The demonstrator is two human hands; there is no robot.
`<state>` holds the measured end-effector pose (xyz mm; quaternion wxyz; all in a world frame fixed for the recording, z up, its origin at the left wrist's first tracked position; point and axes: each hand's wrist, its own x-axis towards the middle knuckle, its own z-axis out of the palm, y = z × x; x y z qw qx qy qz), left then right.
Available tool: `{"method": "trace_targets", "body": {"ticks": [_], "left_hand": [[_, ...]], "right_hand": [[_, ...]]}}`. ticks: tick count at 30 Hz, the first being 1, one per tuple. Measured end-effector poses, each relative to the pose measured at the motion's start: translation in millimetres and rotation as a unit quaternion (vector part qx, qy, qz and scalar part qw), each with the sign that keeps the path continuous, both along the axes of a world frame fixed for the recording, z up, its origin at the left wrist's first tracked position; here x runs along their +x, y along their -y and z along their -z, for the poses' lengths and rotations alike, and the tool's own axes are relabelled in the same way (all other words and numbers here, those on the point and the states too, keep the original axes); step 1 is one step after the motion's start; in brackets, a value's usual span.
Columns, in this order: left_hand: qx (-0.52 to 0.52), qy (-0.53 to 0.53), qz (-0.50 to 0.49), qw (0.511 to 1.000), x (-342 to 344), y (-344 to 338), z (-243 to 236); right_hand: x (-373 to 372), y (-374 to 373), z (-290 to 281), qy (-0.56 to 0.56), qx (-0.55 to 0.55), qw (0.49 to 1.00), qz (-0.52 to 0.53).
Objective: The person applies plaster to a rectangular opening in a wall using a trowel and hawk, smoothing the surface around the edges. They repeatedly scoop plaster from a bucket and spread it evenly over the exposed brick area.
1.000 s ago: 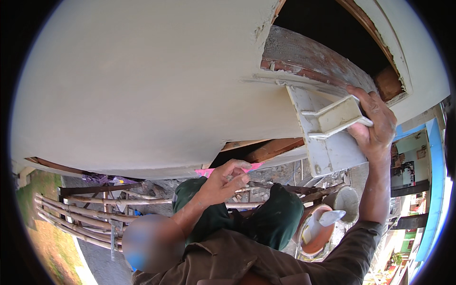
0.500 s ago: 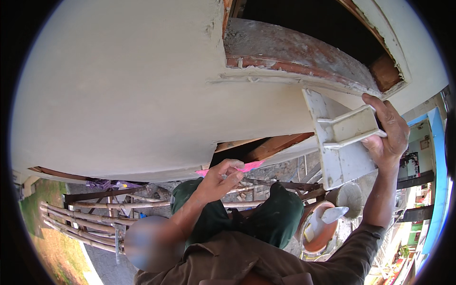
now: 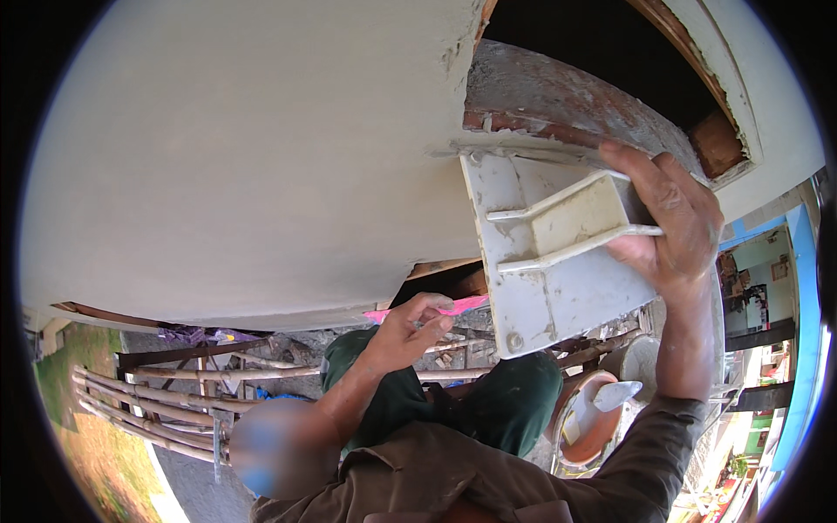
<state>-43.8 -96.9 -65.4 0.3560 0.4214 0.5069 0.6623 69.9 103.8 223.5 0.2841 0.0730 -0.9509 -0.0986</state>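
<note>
My right hand (image 3: 676, 218) is wrapped round the handle of a white plastic plastering float (image 3: 580, 301). The float's flat plate lies at or close to the pale wall, just under the sill of the upper opening; exact contact is hidden. Grey smears mark its plate and handle. My left hand (image 3: 408, 329) is raised in front of my knees, with loosely curled fingers and the thumb apart; nothing shows in it. Behind its fingertips is a bright pink strip (image 3: 466, 305) along the lower opening's edge. The smooth pale wall (image 3: 227, 174) fills the upper left.
An opening with a rough sill (image 3: 575, 83) is at the upper right. Below right stand an orange tub (image 3: 602, 440) with a trowel (image 3: 616, 396) on it and a grey bucket (image 3: 641, 362). Pole scaffolding (image 3: 166, 397) runs at left. My green-trousered knees (image 3: 519, 397) are bent beneath me.
My right hand has carried the float leftward along the wall, and it now covers part of the lower opening. My left hand keeps nearly the same pose.
</note>
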Motion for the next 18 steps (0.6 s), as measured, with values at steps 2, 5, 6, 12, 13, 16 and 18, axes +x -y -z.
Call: {"method": "trace_targets", "body": {"ticks": [2, 5, 6, 12, 13, 16, 18], "left_hand": [[-0.018, 0.029, 0.010, 0.999, -1.3, -0.9, 0.1], [-0.034, 0.024, -0.002, 0.999, -1.4, -2.1, 1.1], [-0.038, 0.016, -0.011, 0.999, -0.9, -2.5, 1.5], [-0.036, -0.012, -0.016, 0.999, 3.5, -6.8, 3.4], [-0.039, -0.013, -0.016, 0.999, 4.7, -7.5, 3.9], [-0.043, -0.015, -0.024, 0.999, 7.8, -9.3, 5.2], [-0.047, -0.006, -0.023, 0.999, 8.8, -9.7, 5.5]], "right_hand": [[5.8, -5.1, -2.3, 0.009, -0.006, 1.000, 0.029], [13.4, -18.9, -0.1, -0.030, -0.005, 0.999, 0.031], [16.0, -24.4, 1.6, -0.055, -0.002, 0.998, 0.017], [48.6, -56.7, 7.2, -0.050, -0.021, 0.995, 0.079], [53.9, -62.6, 7.9, -0.055, -0.016, 0.996, 0.064], [67.5, -80.2, 7.8, -0.053, -0.013, 0.996, 0.067], [75.9, -87.2, 5.9, -0.057, -0.012, 0.996, 0.073]]}}
